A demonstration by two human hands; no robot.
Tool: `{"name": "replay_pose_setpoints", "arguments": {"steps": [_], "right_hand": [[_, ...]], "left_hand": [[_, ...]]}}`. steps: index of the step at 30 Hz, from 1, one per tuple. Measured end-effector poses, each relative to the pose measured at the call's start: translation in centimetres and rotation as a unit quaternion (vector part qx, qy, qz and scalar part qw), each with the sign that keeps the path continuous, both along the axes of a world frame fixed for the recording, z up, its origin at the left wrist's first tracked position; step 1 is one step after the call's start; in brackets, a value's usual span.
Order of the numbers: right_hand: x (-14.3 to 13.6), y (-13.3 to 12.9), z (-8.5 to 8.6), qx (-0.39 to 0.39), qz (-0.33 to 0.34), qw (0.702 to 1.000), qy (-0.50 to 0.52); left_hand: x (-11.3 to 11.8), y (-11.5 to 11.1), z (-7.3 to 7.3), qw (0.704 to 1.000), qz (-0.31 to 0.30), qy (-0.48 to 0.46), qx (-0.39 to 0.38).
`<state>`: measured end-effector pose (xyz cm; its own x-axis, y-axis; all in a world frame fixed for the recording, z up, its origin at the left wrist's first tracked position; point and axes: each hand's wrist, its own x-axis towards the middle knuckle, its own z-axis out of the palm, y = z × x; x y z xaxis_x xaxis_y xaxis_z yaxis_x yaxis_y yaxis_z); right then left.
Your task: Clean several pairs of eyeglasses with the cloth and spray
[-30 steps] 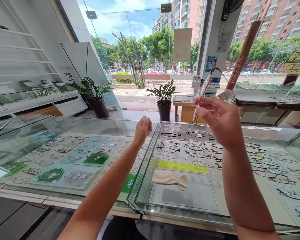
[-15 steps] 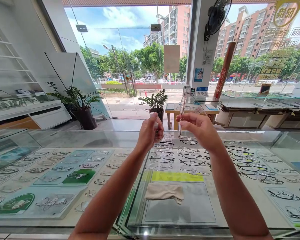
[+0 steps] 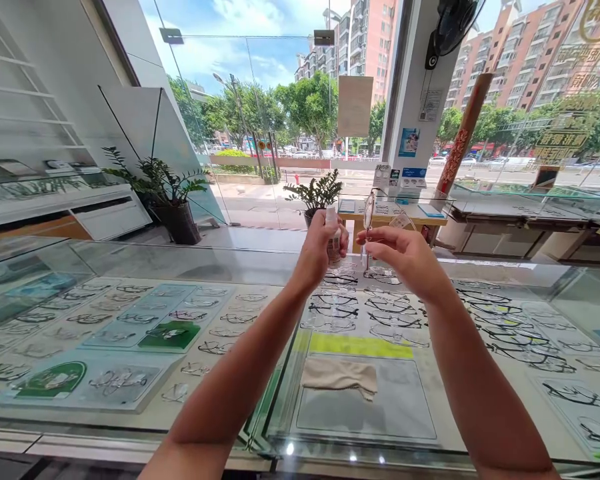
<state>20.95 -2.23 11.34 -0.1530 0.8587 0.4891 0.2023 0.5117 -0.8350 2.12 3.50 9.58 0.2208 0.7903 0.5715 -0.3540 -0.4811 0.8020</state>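
Observation:
My left hand (image 3: 323,248) is wrapped round a small clear spray bottle (image 3: 333,241) with a white top, held upright above the glass counter. Just to its right, my right hand (image 3: 399,255) pinches a pair of thin-framed glasses (image 3: 369,212) between thumb and fingers. The glasses are turned edge-on, one lens above the fingertips. A small gap separates the bottle from the glasses. Below both hands, a crumpled beige cloth (image 3: 339,375) lies on a grey mat (image 3: 365,417) on the counter.
The glass display counter (image 3: 180,267) holds rows of eyeglasses on both sides. Potted plants (image 3: 177,220) stand beyond it near the glass door. A wooden table (image 3: 420,217) with papers is further back, and a black fan (image 3: 455,30) hangs on the pillar.
My left hand has moved right, nearer the glasses, and the bottle in it now shows more clearly. My right hand still holds the glasses. The head view has shifted slightly.

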Motion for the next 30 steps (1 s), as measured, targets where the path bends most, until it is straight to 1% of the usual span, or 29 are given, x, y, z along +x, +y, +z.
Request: {"name": "replay_pose_setpoints", "arguments": {"steps": [3, 7, 12, 16, 18, 21, 26, 30], "right_hand": [[0.5, 0.2, 0.1, 0.005, -0.009, 1.000, 0.008], [0.8, 0.1, 0.3, 0.007, 0.000, 1.000, 0.022], [1.1, 0.2, 0.3, 0.017, -0.007, 1.000, 0.016], [1.4, 0.6, 0.1, 0.007, -0.014, 0.999, 0.029], [1.6, 0.8, 0.0, 0.003, -0.017, 0.999, 0.032], [1.7, 1.0, -0.1, 0.001, -0.016, 0.999, 0.032], [1.6, 0.8, 0.1, -0.009, -0.011, 1.000, 0.021], [1.4, 0.6, 0.3, -0.018, -0.011, 1.000, -0.007]], "left_hand": [[0.0, 0.0, 0.1, 0.998, -0.069, -0.011, 0.005], [-0.1, 0.2, -0.2, 0.993, -0.117, 0.004, -0.023], [-0.1, 1.0, -1.0, 0.987, -0.146, 0.053, -0.031], [-0.1, 1.5, -1.4, 0.988, -0.142, 0.050, -0.034], [-0.2, 1.6, -1.5, 0.987, -0.145, 0.036, -0.057], [-0.3, 1.8, -1.4, 0.980, -0.161, 0.021, -0.114], [-0.7, 1.9, -0.7, 0.947, -0.231, -0.008, -0.222], [-1.0, 1.9, -0.4, 0.931, -0.269, 0.014, -0.248]]}}
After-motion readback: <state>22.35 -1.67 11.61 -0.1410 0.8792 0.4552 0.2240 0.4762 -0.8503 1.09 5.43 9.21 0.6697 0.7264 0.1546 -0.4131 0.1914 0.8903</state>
